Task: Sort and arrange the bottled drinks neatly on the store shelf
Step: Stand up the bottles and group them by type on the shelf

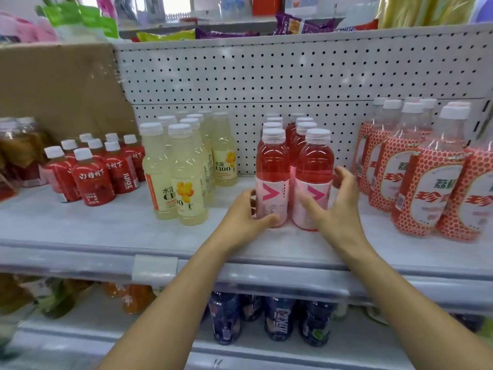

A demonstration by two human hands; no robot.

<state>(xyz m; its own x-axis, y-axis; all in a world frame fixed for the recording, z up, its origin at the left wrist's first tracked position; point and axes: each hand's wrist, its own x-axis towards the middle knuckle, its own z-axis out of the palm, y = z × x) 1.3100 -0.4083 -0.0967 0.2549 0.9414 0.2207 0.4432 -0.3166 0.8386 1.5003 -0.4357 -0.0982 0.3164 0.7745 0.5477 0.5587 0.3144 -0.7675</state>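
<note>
Two pink bottles (pixel 272 166) between hands (pixel 248 212) (pixel 337 206)

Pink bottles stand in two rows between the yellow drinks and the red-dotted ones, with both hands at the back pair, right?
No: the head view shows the left hand and right hand at the front pair of pink bottles, not the back. The rest is right.

Retail shop, drinks aisle. White metal shelf (pixel 80 225) with perforated back panel (pixel 266 76); clear price-label holder (pixel 154 271) clipped to its front edge, lower left. Stock stands in same-brand blocks, left to right: red juice bottles (pixel 93 180), pale yellow bottles (pixel 186 177), pink bottles (pixel 272 166), red-dotted bottles (pixel 416 182). Snack packets (pixel 301 24) across the top; dark blue bottles (pixel 277 319) on the tier at bottom centre.
</note>
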